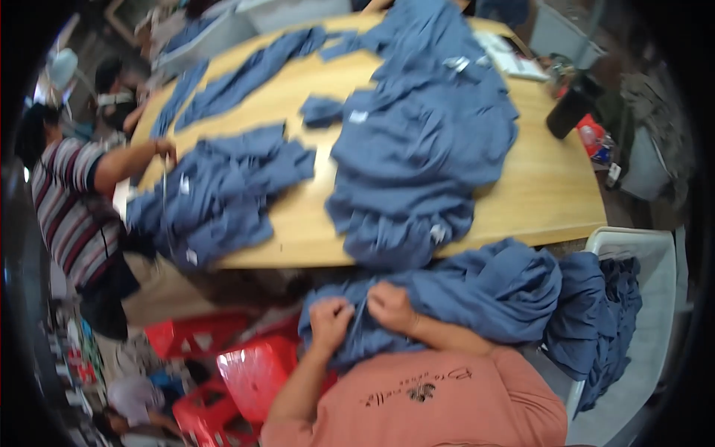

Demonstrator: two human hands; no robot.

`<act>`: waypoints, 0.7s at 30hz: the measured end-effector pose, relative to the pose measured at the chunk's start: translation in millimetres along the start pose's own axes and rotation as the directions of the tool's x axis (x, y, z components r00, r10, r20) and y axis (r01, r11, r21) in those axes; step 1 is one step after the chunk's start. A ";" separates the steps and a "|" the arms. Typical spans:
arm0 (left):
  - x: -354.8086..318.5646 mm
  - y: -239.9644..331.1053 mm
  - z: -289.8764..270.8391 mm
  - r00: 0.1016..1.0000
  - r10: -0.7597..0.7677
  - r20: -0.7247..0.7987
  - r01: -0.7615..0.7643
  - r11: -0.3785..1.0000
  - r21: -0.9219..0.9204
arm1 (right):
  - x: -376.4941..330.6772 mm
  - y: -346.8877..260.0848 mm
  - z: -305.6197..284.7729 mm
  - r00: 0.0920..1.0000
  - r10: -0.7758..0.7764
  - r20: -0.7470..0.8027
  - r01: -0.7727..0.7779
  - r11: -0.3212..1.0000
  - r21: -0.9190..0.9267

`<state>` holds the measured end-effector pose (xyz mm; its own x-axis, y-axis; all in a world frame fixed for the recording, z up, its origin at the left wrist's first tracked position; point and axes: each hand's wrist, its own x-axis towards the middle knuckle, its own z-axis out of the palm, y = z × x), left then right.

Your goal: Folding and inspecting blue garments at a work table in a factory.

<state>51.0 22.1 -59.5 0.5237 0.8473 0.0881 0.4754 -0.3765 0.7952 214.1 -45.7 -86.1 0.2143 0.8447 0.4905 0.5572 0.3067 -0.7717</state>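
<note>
Blue cloth, apparently a garment point(484, 279), lies bunched across my lap below the table edge. My left hand point(331, 322) is closed on a bit of it, fingers pinched together. Beside it, a short way to the right, my right hand point(391, 305) pinches the same cloth. A narrow strip of fabric stands up between the two hands. What exactly sits between the fingertips is too small to make out.
On the wooden table point(555, 186) lies a large heap of blue garments point(424, 141), with a smaller pile point(223, 186) at left, where a person in a striped shirt reaches in. A white bin point(640, 313) holding blue cloth stands at right. Red stools point(257, 372) are at lower left.
</note>
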 end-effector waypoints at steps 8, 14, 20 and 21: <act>1.1 -19.5 -24.6 0.996 -0.089 -0.017 0.090 0.950 0.300 | 2.9 -0.6 7.6 0.985 0.144 0.099 -0.139 0.989 -0.059; -13.4 -35.1 -19.6 0.996 -0.087 0.000 0.085 0.984 0.158 | 7.9 -22.2 8.3 0.818 -0.445 0.364 0.526 0.836 -0.159; -11.9 -41.1 -31.4 0.989 -0.097 0.113 0.084 0.990 0.116 | 7.9 -10.8 10.8 0.705 -0.482 0.521 0.510 0.854 0.100; -11.1 -42.2 -34.0 0.983 -0.110 0.150 0.102 0.993 0.061 | 6.2 -8.3 11.5 0.696 -0.484 0.530 0.493 0.859 0.138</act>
<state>1.1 41.3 -73.7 0.5680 0.8180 -0.0909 0.5689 -0.3104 0.7616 201.6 -37.9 -81.3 -0.5456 0.6719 0.5009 0.4737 0.7403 -0.4770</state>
